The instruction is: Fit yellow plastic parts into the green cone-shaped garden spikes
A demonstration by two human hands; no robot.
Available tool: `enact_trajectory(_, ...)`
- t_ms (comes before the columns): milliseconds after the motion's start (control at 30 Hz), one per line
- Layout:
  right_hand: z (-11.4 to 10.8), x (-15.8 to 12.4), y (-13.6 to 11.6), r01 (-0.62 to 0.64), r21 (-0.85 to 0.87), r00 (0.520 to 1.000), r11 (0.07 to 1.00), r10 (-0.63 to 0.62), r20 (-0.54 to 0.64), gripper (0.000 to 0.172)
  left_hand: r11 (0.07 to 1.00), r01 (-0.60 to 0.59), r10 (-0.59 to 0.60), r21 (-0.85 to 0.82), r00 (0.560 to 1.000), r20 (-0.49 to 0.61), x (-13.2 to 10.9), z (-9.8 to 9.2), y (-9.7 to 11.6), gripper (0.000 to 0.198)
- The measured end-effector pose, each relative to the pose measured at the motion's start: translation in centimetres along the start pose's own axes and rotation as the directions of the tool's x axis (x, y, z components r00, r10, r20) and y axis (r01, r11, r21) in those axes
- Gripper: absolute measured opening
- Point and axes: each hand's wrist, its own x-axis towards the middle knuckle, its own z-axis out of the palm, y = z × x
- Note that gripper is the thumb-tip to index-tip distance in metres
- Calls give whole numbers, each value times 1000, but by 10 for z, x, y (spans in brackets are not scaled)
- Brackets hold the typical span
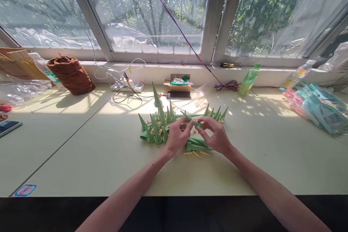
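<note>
My left hand (178, 135) and my right hand (214, 135) meet over the middle of the table, fingers pinched together on one green cone (190, 119) held between them. Around them lies a pile of several green cones (157, 130), some standing on their wide ends, some lying flat. More green cones (197, 145) lie under my hands, beside small yellow pieces (195, 154) scattered on the pale table (108, 159).
At the back stand a small cardboard box (179, 83), a dark phone (178, 95), a power strip with white cables (126, 86), a green bottle (248, 79) and a brown pouch (71, 75). Coloured plastic packs (315, 107) lie at the right. Another phone (9, 127) lies far left.
</note>
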Motion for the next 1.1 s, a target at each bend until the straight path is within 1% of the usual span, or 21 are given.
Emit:
enact_trajectory(100,0,0,0,22,4,999,1000,-22,30,19,995,70,-70,-67,998,12,1,0,-2,31)
enact_trajectory(200,0,0,-1,31,4,999,1000,-31,39,21,989,104,-103,-103,995,10,3,0,-3,31)
enact_trajectory(433,1,2,0,-28,41,999,999,27,35,24,980,70,-67,-184,997,23,4,-2,1,33)
enact_trajectory(667,5,0,5,-19,41,1000,999,18,17,30,968,71,-65,-241,997,32,5,-3,3,34)
enact_trajectory(800,5,-1,5,-12,0,1000,1000,12,-8,30,971,83,-75,-226,996,43,5,-3,4,31)
enact_trajectory(1100,7,-2,9,3,-7,1000,1000,-3,21,30,974,88,-81,-206,996,43,4,-3,4,27)
